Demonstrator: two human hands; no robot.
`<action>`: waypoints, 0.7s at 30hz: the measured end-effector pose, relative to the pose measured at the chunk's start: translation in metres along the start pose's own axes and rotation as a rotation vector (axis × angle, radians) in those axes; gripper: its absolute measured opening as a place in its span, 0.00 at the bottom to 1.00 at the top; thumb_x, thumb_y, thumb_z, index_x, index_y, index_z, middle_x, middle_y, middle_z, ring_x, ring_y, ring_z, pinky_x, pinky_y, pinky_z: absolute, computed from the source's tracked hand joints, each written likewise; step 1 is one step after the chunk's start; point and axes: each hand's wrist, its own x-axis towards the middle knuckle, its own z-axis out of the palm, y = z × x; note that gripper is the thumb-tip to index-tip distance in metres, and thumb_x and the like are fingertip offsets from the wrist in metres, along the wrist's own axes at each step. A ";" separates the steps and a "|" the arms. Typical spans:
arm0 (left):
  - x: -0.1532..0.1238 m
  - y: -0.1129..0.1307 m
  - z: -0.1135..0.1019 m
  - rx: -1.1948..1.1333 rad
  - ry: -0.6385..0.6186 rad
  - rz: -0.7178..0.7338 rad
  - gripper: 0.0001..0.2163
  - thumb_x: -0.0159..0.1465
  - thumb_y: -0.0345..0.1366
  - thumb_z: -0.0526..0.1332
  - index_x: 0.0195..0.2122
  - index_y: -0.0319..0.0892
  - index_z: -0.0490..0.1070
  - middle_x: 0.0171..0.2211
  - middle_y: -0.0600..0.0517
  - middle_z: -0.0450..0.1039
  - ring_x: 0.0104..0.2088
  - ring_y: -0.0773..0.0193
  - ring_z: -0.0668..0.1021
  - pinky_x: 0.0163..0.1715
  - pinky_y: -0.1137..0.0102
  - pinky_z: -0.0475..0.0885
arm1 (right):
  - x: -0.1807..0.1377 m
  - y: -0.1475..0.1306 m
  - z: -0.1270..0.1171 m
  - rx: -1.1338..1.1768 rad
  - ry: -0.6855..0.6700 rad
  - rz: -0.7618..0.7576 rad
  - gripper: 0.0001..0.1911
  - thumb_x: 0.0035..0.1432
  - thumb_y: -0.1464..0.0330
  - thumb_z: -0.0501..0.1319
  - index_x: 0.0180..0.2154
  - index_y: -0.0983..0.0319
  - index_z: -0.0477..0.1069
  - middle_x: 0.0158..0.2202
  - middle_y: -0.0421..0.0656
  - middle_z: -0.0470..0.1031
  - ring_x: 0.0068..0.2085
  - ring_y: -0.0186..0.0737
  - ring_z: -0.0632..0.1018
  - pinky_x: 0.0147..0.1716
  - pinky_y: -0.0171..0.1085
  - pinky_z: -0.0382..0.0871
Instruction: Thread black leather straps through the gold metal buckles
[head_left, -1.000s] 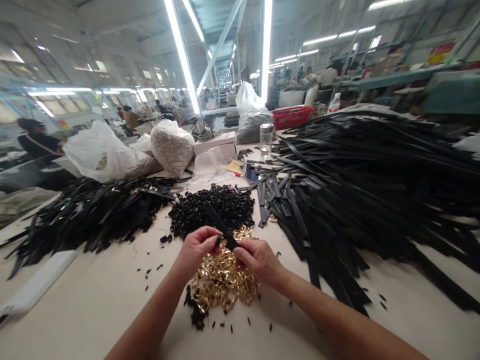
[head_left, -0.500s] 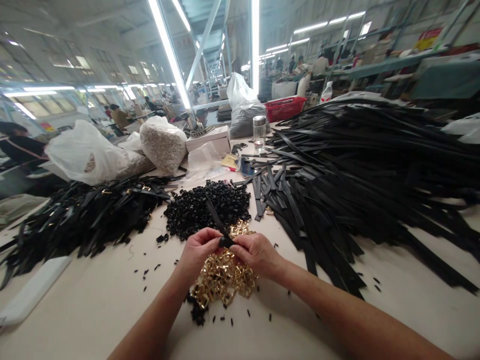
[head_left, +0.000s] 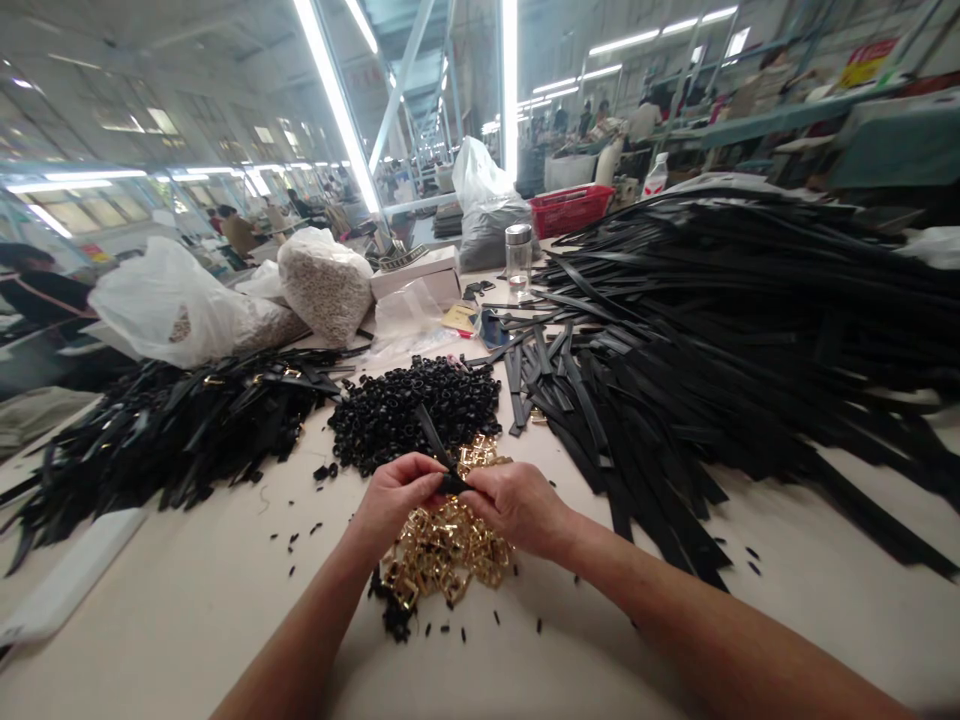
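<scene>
Over a heap of gold metal buckles (head_left: 442,560) my left hand (head_left: 395,500) and my right hand (head_left: 517,508) meet, fingers pinched together on one short black strap (head_left: 433,440) that sticks up and away from them. Both hands grip the strap's near end; what sits on that end is hidden by my fingertips. Just behind the hands lies a mound of small black loops (head_left: 416,405).
A big pile of long black straps (head_left: 735,330) fills the right side. Shorter black straps with gold fittings (head_left: 165,430) lie at left. Plastic bags (head_left: 187,305), a white box (head_left: 416,275), a glass jar (head_left: 517,255) and a red basket (head_left: 570,208) stand behind. Other people work far off.
My hands have stayed together on the strap, working its near end; the view has shifted slightly down and the hands sit a little lower over the buckles.
</scene>
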 end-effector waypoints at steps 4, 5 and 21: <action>-0.003 0.003 -0.003 0.056 -0.045 0.018 0.11 0.54 0.40 0.69 0.35 0.40 0.79 0.31 0.50 0.79 0.27 0.68 0.76 0.31 0.74 0.72 | 0.002 0.001 -0.001 0.022 -0.008 0.062 0.11 0.61 0.67 0.58 0.27 0.62 0.71 0.25 0.41 0.74 0.26 0.33 0.70 0.26 0.33 0.49; -0.004 0.004 -0.003 0.072 -0.057 0.024 0.11 0.54 0.40 0.69 0.36 0.40 0.79 0.32 0.49 0.79 0.29 0.67 0.77 0.32 0.74 0.72 | 0.002 0.001 -0.001 0.043 -0.005 0.073 0.11 0.61 0.67 0.58 0.27 0.62 0.71 0.25 0.41 0.74 0.27 0.33 0.70 0.26 0.33 0.50; -0.007 -0.003 0.016 0.178 0.026 0.103 0.09 0.53 0.40 0.68 0.28 0.39 0.77 0.24 0.52 0.73 0.24 0.67 0.72 0.24 0.74 0.66 | 0.000 -0.001 0.009 0.743 -0.057 0.142 0.09 0.59 0.65 0.59 0.35 0.64 0.73 0.26 0.37 0.71 0.27 0.31 0.70 0.25 0.29 0.60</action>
